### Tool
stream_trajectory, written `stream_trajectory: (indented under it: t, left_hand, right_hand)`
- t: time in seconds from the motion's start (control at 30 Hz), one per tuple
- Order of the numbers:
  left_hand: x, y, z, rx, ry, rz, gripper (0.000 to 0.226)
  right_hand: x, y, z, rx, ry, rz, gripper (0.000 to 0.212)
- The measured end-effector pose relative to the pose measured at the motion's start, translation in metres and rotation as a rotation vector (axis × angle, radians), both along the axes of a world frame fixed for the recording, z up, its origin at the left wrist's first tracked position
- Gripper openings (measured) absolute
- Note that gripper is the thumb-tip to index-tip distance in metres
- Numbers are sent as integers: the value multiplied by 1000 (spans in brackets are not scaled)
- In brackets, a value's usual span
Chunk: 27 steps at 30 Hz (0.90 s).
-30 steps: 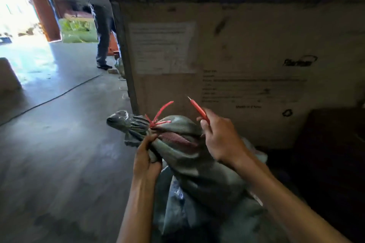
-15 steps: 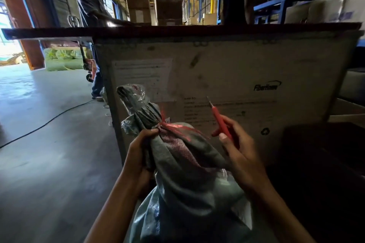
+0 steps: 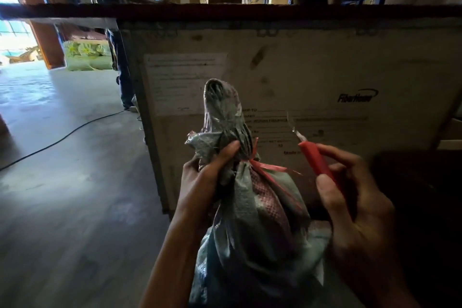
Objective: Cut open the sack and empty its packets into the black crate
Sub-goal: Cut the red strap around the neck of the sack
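Note:
A grey-green woven sack [image 3: 252,227] stands upright in front of me, its neck bunched and tied with a red plastic string [image 3: 265,167]. My left hand [image 3: 205,180] grips the neck just below the tied top, which points up. My right hand [image 3: 350,202] holds a red utility knife [image 3: 317,160] to the right of the knot, its short blade pointing up and left, a little apart from the string. A dark shape at the right edge [image 3: 420,195] may be the black crate; it is too dark to tell.
A large cardboard-faced box [image 3: 312,77] with printed labels stands right behind the sack. A person [image 3: 120,40] stands at its far left corner. A black cable [image 3: 62,136] crosses the concrete floor on the left. Green sacks [image 3: 87,57] lie by the doorway; shelving rises behind.
The sack's neck has swung from lying leftward to pointing upright. My left hand still grips it. The knife hand has drawn back to the right of the knot.

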<state>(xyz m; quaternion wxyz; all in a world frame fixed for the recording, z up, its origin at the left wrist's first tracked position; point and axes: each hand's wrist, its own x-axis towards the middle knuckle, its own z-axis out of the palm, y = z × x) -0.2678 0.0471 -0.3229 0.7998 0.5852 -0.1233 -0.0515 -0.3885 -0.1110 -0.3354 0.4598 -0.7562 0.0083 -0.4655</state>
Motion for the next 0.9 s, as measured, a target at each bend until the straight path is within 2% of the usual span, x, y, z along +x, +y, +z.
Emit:
stream_trajectory:
  t: [0.1,0.23,0.37,0.47,0.57,0.73,0.9]
  left_hand:
    - [-4,1,1,28,-69,64,39]
    - [-8,3,1,17,-105,61,17]
    - [-16,5,5,39,-151,72,25]
    - [-24,1,5,34,-159,59,30]
    - [-29,-1,6,2,-60,15,30]
    - [-25,4,6,-139,231,-83,39]
    - [-19,3,4,-247,335,-147,49]
  right_hand:
    - [-1,1,0,-120,16,-19,29]
    - [1,8,-3,-152,27,-19,28]
    - [0,21,-4,-73,67,2,47]
    - [4,27,-7,-76,65,-15,50]
    - [7,28,-10,-76,69,-8,51]
    - [5,29,-8,-120,13,-45,55]
    - [4,30,-10,-202,-4,-107,65]
